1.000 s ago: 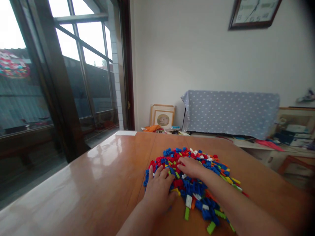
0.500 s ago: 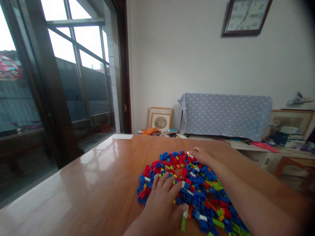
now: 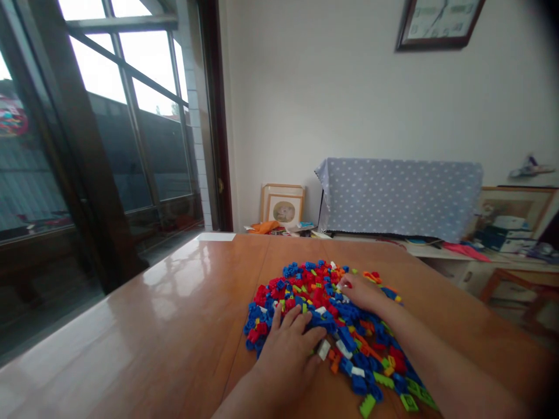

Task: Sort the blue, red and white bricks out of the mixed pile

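Note:
A wide heap of toy building bricks [image 3: 347, 337], in blue, red, green, orange, yellow and white, is spread over the wooden table [image 3: 174, 326]. My left hand [image 3: 292, 343] lies palm down on the heap's near left part, fingers apart, with bricks under and around the fingertips. A white brick [image 3: 324, 350] is beside its thumb. On the far right part of the heap, my right hand [image 3: 362, 293] has its fingers curled down among red and white bricks. What those fingers hold, if anything, is too small to make out.
Loose green bricks [image 3: 367, 405] lie toward the table's near edge. A white sheet [image 3: 216, 237] rests at the far left edge. Behind the table are a cloth-covered object [image 3: 399, 198], framed pictures [image 3: 283, 206] and a wooden stool [image 3: 515, 291]. Glass doors stand on the left.
My right hand has come nearer from the heap's far edge, and orange and red bricks now show behind it. Bricks around my left hand have shifted. The view has tilted slightly down.

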Motion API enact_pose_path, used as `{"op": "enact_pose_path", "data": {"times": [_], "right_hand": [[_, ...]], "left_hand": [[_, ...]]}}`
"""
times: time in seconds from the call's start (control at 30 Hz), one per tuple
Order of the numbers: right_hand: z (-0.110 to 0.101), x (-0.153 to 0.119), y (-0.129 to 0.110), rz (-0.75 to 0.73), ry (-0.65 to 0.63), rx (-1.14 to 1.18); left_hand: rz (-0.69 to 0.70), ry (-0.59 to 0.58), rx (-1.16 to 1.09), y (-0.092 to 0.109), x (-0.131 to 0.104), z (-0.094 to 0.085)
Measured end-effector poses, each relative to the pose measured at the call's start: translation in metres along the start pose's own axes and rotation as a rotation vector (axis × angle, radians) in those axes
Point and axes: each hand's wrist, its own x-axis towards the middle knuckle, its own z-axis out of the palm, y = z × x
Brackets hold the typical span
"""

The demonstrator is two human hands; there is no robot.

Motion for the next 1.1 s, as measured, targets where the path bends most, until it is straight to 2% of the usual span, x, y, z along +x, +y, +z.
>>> {"op": "enact_pose_path", "data": {"times": [0.23,0.43,0.63,0.77,0.83,0.9,1.0,1.1], "right_hand": [[0.001,-0.050,-0.033,-0.154,-0.010,0.131],[0.011,-0.090,-0.073,-0.266,0.066,0.259],[0.027,-0.109,-0.115,-0.309,0.064,0.366],[0.019,-0.114,-0.132,-0.414,0.026,0.470],[0.010,-0.113,-0.129,-0.426,0.048,0.498],[0.000,-0.109,-0.115,-0.378,0.108,0.491],[-0.011,-0.103,-0.073,-0.226,0.199,0.401],[-0.014,-0.107,-0.025,-0.062,0.215,0.226]], "left_hand": [[-0.091,0.031,0.045,-0.014,0.003,0.001],[-0.151,0.090,0.096,-0.025,0.002,0.001],[-0.222,0.132,0.189,-0.036,0.002,0.000],[-0.266,0.149,0.234,-0.040,0.002,0.002],[-0.288,0.170,0.247,-0.041,0.003,0.003],[-0.303,0.198,0.257,-0.039,0.004,0.002],[-0.310,0.240,0.248,-0.033,0.006,-0.002],[-0.247,0.253,0.166,-0.021,0.005,-0.006]]}}
